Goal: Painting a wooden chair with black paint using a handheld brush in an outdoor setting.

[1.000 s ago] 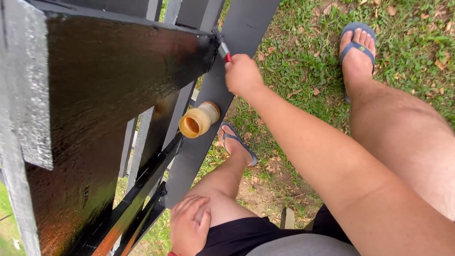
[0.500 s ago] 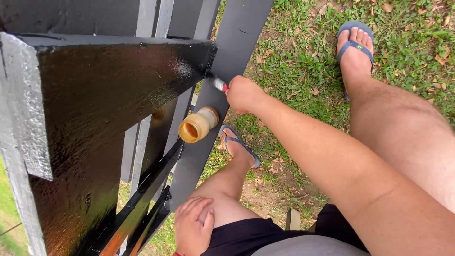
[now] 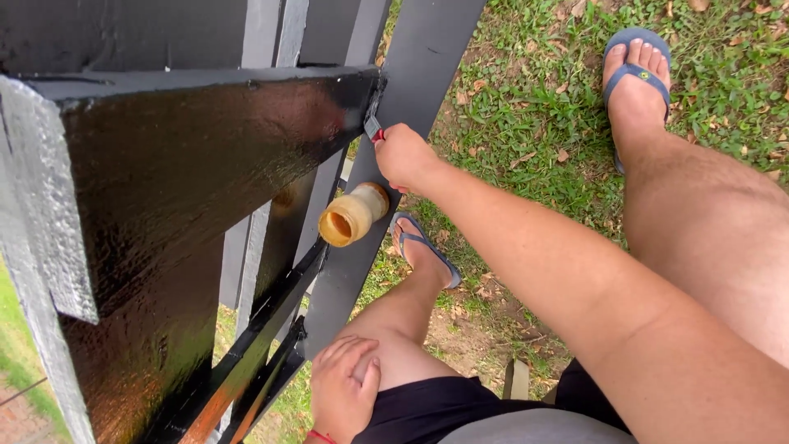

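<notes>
Up top, right hand (image 3: 407,156) clamped on paintbrush (image 3: 374,127) at black beam (image 3: 197,156) (left hand (image 3: 341,395) flat on knee).

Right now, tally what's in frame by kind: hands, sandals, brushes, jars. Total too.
Hands: 2 (right hand gripping the brush, left hand resting on the knee)
Blue flip-flop sandals: 2 (one on grass, one near the fence)
Small red-handled paintbrush: 1, at the glossy black painted beam
Tan round plastic jar: 1
Total: 6
</notes>
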